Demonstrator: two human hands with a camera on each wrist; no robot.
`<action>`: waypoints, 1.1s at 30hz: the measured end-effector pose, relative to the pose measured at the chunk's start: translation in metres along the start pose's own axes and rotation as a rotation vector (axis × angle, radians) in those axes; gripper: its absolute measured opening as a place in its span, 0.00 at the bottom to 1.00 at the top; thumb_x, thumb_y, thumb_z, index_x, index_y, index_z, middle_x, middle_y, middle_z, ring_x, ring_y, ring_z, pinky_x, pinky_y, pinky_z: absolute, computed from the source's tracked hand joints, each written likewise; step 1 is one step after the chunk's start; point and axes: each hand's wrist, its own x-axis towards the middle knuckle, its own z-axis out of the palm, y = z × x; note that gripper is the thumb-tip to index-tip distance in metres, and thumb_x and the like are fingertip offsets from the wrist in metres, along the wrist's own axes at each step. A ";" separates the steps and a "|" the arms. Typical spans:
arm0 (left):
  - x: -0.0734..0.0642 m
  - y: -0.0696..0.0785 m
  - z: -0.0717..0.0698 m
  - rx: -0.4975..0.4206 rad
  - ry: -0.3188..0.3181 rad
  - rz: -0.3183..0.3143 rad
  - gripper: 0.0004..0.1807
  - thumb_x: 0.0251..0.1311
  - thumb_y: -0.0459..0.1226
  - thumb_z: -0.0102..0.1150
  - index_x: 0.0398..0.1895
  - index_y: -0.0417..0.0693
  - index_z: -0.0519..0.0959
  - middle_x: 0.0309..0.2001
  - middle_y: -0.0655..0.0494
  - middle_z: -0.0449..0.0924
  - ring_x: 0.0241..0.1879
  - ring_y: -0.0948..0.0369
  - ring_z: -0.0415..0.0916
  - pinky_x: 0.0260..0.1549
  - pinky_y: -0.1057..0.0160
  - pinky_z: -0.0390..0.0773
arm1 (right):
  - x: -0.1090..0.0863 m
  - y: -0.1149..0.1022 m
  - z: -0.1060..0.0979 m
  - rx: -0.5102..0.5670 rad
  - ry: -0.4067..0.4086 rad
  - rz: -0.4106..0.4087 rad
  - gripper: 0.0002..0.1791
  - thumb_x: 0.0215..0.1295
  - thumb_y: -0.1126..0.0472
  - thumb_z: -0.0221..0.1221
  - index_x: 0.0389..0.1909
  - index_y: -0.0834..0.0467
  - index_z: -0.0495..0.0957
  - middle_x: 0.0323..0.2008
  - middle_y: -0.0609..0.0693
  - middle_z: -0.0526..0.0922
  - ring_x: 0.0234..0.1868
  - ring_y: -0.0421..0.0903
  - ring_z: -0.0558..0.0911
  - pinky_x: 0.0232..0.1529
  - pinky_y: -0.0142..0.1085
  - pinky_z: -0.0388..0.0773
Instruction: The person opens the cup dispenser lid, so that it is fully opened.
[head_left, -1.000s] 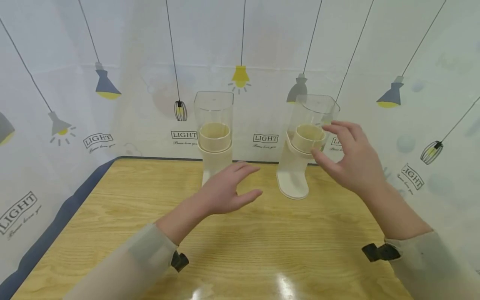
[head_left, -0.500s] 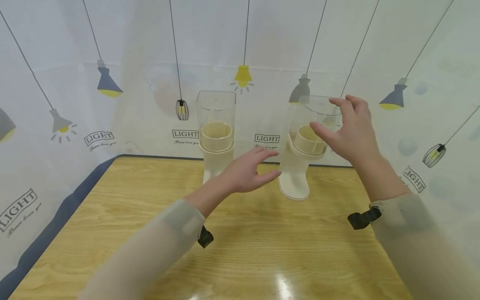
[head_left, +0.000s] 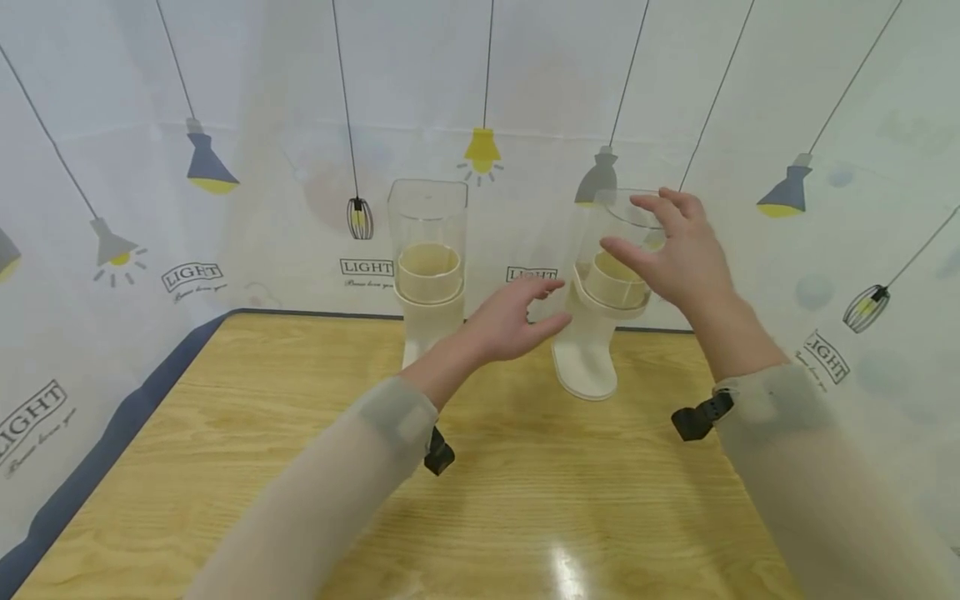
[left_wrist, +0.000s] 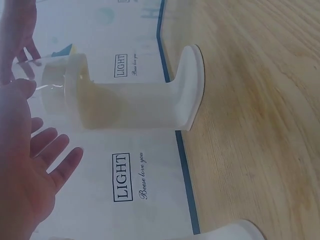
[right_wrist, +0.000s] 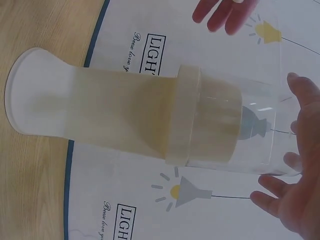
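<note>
A clear, open-topped container with a cream ring inside sits in a cream stand with a rounded foot (head_left: 588, 367), at the back right of the table. My right hand (head_left: 686, 250) is beside its upper part, thumb and fingers spread apart around the clear wall (right_wrist: 262, 125); whether they touch it I cannot tell. My left hand (head_left: 506, 321) hovers left of this stand, fingers extended and holding nothing. In the left wrist view the left hand (left_wrist: 30, 165) is below the container, the right hand (left_wrist: 20, 30) across from it.
A second, matching stand with a clear container (head_left: 427, 275) is on the left, its foot hidden behind my left arm. The wooden table (head_left: 525, 483) ends at a white wall sheet (head_left: 285, 92) printed with lamps. Black wrist cameras (head_left: 440, 454) hang from both sleeves.
Both hands have come nearer the right container. The left hand has moved right and up; the right hand has risen to the container's upper part. Both stands remain in place.
</note>
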 end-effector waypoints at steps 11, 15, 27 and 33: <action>0.019 0.002 0.009 -0.059 0.024 0.004 0.34 0.81 0.49 0.59 0.82 0.43 0.68 0.77 0.45 0.73 0.73 0.49 0.77 0.76 0.53 0.76 | -0.007 0.004 0.004 -0.023 0.066 -0.035 0.40 0.70 0.36 0.68 0.79 0.47 0.72 0.81 0.61 0.65 0.67 0.75 0.78 0.66 0.73 0.75; 0.022 0.002 0.012 -0.071 0.039 0.016 0.35 0.80 0.48 0.60 0.83 0.42 0.68 0.77 0.43 0.72 0.73 0.48 0.77 0.75 0.54 0.76 | -0.008 0.006 0.001 -0.012 0.069 -0.066 0.39 0.70 0.38 0.69 0.78 0.47 0.74 0.80 0.60 0.67 0.68 0.73 0.77 0.66 0.73 0.74; 0.028 0.004 0.022 -0.215 0.045 -0.069 0.47 0.77 0.50 0.65 0.89 0.44 0.54 0.85 0.43 0.61 0.80 0.46 0.69 0.77 0.47 0.75 | -0.015 0.015 -0.004 0.156 0.019 -0.098 0.37 0.66 0.48 0.73 0.75 0.50 0.76 0.81 0.54 0.67 0.67 0.68 0.79 0.67 0.68 0.77; 0.032 0.006 0.028 -0.313 0.073 -0.118 0.49 0.73 0.50 0.70 0.89 0.49 0.55 0.84 0.45 0.65 0.82 0.48 0.67 0.76 0.45 0.76 | -0.019 0.019 -0.006 0.218 -0.014 -0.108 0.37 0.66 0.51 0.74 0.75 0.48 0.75 0.82 0.49 0.67 0.69 0.68 0.79 0.67 0.69 0.77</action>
